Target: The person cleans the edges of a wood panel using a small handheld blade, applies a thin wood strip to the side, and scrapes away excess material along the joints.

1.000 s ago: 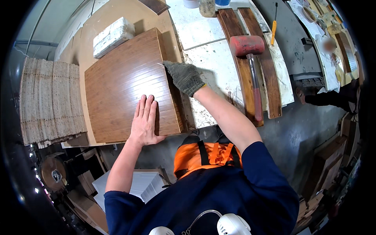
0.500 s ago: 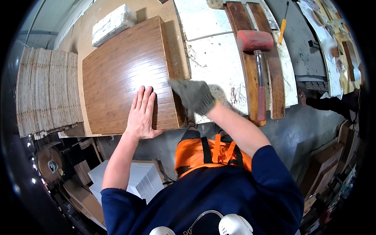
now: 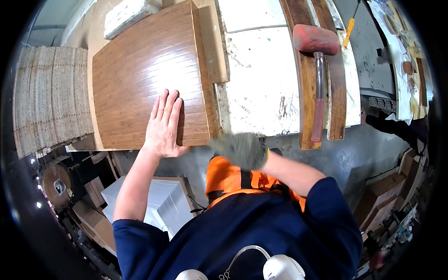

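Observation:
A brown wooden panel or stack of planks (image 3: pixel 140 70) with a glossy, grooved top lies on the bench. My bare left hand (image 3: pixel 162 126) rests flat on its near part, fingers stretched forward and the thumb toward the near edge. My right hand (image 3: pixel 242 150), in a grey-green work glove, is beside the panel's near right corner, over the bench's front edge. Motion smears its fingers, so whether it touches the corner or holds anything is unclear.
Right of the panel, a red-headed mallet (image 3: pixel 316 39) lies across two dark wooden strips (image 3: pixel 308 84). Beyond them is a yellow-handled tool (image 3: pixel 349 32). A stack of thin boards (image 3: pixel 51 98) stands left; a white wrapped block (image 3: pixel 130 16) sits behind. Another person's dark sleeve (image 3: pixel 396 128) shows far right.
My gloved right hand has moved from the panel's right side toward me, to its near corner. My left hand stays flat on top. The whole view has shifted slightly.

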`<state>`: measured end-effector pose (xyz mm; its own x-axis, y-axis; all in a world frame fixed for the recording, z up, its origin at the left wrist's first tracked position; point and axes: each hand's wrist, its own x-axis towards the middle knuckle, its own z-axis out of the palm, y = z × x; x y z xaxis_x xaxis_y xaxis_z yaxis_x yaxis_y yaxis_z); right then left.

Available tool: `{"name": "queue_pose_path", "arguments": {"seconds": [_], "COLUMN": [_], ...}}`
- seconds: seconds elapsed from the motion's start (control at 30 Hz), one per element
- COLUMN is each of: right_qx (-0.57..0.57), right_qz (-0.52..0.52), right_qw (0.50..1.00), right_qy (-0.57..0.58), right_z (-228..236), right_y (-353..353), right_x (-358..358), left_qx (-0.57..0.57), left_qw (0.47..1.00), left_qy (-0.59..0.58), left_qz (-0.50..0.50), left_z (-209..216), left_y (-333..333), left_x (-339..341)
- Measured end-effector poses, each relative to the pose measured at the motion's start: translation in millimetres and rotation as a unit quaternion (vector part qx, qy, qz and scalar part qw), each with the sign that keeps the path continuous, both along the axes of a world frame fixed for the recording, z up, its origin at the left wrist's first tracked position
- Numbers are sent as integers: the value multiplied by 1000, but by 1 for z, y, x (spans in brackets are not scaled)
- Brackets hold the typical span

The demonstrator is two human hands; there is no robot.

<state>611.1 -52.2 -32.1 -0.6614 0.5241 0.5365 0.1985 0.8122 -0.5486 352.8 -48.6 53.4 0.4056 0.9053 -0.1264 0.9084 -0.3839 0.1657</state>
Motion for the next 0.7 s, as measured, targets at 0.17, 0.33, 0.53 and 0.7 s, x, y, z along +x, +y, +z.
{"name": "queue_pose_path", "arguments": {"seconds": [0.17,0.33,0.53,0.7], "right_qx": [-115,-60,-111,-123], "right_qz": [-8,-65,2,-66], "right_qw": [992,996,992,985], "right_qy": [-56,3,56,-106], "right_z": [10,-11,3,-5], "right_y": [11,21,-15,16], "right_x": [4,-20,-1,-22], "left_qx": [11,7,19,18], "left_qw": [1000,1000,1000,1000], "left_qy": [-4,8,-1,-7], "left_qz": [-3,-2,-3,-5], "left_z": [-3,-2,-5,-4], "left_y": [1,4,3,3], "left_x": [-1,1,0,1]}}
